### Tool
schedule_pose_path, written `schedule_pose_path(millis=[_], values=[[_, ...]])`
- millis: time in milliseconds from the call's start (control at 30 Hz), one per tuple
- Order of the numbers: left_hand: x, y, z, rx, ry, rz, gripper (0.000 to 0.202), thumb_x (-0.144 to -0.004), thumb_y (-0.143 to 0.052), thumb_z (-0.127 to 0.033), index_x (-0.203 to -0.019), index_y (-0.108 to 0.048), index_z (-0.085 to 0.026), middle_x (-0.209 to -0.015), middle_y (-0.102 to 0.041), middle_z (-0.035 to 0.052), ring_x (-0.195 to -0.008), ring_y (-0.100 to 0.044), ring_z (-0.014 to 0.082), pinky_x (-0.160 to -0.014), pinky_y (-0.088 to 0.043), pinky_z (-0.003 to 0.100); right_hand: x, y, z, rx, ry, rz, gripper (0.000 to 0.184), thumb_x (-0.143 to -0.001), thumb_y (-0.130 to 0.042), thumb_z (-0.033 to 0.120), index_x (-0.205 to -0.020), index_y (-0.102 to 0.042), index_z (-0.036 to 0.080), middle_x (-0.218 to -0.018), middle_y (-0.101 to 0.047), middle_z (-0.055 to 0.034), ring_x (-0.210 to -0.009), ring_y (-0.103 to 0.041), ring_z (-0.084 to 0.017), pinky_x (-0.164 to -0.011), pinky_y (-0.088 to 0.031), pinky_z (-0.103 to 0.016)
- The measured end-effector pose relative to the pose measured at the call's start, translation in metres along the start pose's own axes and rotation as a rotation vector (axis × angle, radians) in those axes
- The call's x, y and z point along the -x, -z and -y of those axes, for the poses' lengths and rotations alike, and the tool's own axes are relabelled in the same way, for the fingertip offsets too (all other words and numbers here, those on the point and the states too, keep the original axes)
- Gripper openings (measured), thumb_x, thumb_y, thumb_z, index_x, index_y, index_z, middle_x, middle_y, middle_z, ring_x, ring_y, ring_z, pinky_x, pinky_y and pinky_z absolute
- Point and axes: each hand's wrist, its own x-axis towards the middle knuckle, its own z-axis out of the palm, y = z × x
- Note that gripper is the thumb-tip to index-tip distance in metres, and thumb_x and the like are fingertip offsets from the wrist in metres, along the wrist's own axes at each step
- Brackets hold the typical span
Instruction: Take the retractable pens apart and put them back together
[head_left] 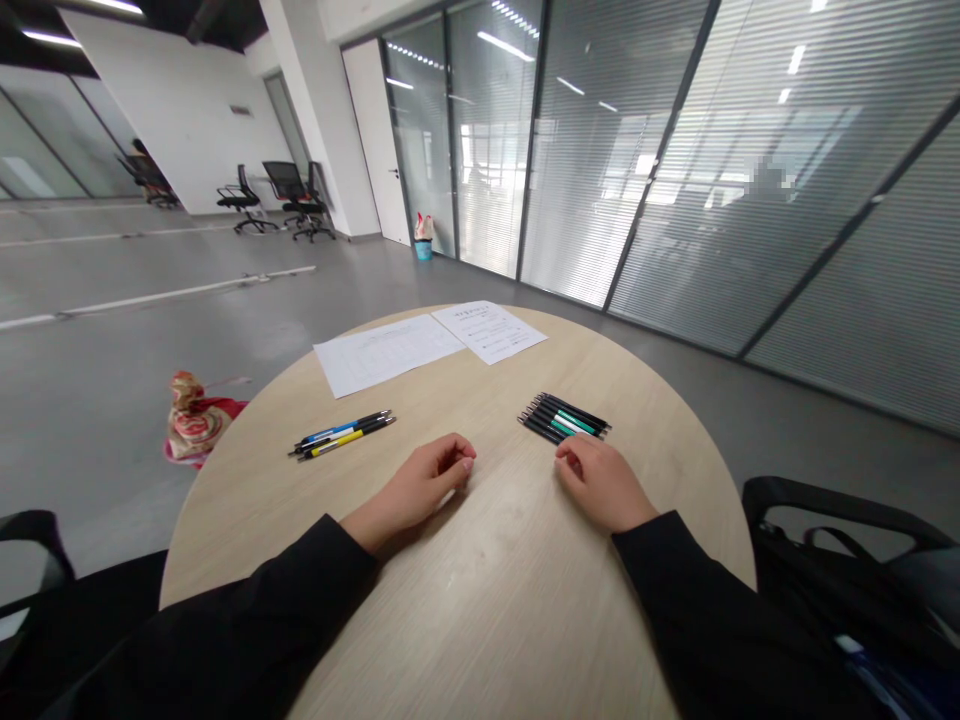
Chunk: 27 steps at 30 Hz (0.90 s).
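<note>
My left hand rests on the round wooden table, its fingers loosely curled with no object showing in them. To its left lie a few pens side by side, one with a blue band and one with a yellow band. My right hand is curled at the near edge of a row of several black pens, some with green bands and one with a white band. Its fingertips lie close to the nearest pens; whether they touch is unclear. Nothing shows inside this hand either.
Two printed sheets, a wide one and a smaller one, lie at the far side of the table. A red and beige bag sits left of the table. Black chair armrests flank me. Glass partitions stand beyond.
</note>
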Motion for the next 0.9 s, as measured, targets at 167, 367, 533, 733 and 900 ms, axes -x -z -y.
schedule_pose_path(millis=[167, 367, 533, 733, 900], values=[[-0.004, 0.016, 0.007, -0.5, -0.13, -0.125, 0.02, -0.096, -0.047, -0.033, -0.094, -0.061, -0.018, -0.089, -0.066, 0.0061, -0.08, -0.06, 0.0215, -0.075, -0.045, 0.034, 0.002, -0.005, 0.014, -0.119, 0.08, 0.124, 0.008, -0.089, -0.06, 0.013, -0.085, -0.064, 0.018, -0.08, -0.065, -0.0022, -0.075, -0.059, -0.017, -0.072, -0.039, -0.028], [-0.006, 0.033, 0.016, -1.026, -0.048, -0.212, 0.025, -0.096, -0.044, -0.03, -0.104, -0.063, -0.015, -0.106, -0.064, 0.015, -0.099, -0.058, 0.0301, -0.088, -0.045, 0.043, 0.002, -0.008, 0.015, -0.131, 0.053, 0.145, 0.008, -0.089, -0.06, 0.013, -0.084, -0.065, 0.018, -0.078, -0.066, -0.0021, -0.074, -0.059, -0.017, -0.071, -0.039, -0.028], [-0.003, 0.038, 0.013, -1.19, 0.123, -0.259, 0.031, -0.093, -0.049, -0.039, -0.107, -0.064, -0.016, -0.113, -0.062, 0.0181, -0.106, -0.054, 0.0357, -0.09, -0.042, 0.047, 0.001, -0.008, 0.015, -0.135, 0.046, 0.146, 0.009, -0.089, -0.06, 0.013, -0.084, -0.066, 0.018, -0.08, -0.066, -0.0022, -0.075, -0.06, -0.017, -0.071, -0.039, -0.028], [-0.003, 0.04, 0.012, -1.227, 0.183, -0.269, 0.036, -0.095, -0.046, -0.041, -0.11, -0.064, -0.014, -0.113, -0.062, 0.0205, -0.106, -0.054, 0.0392, -0.088, -0.042, 0.049, 0.001, -0.008, 0.014, -0.136, 0.038, 0.155, 0.01, -0.09, -0.059, 0.015, -0.084, -0.067, 0.018, -0.08, -0.068, -0.0022, -0.076, -0.06, -0.017, -0.072, -0.04, -0.028], [-0.004, 0.042, 0.013, -1.221, 0.113, -0.228, 0.031, -0.097, -0.047, -0.036, -0.113, -0.062, -0.015, -0.111, -0.061, 0.0173, -0.099, -0.057, 0.0331, -0.088, -0.043, 0.045, 0.001, -0.008, 0.015, -0.127, 0.037, 0.154, 0.011, -0.091, -0.058, 0.015, -0.085, -0.067, 0.018, -0.08, -0.067, -0.0022, -0.076, -0.061, -0.017, -0.072, -0.04, -0.028]])
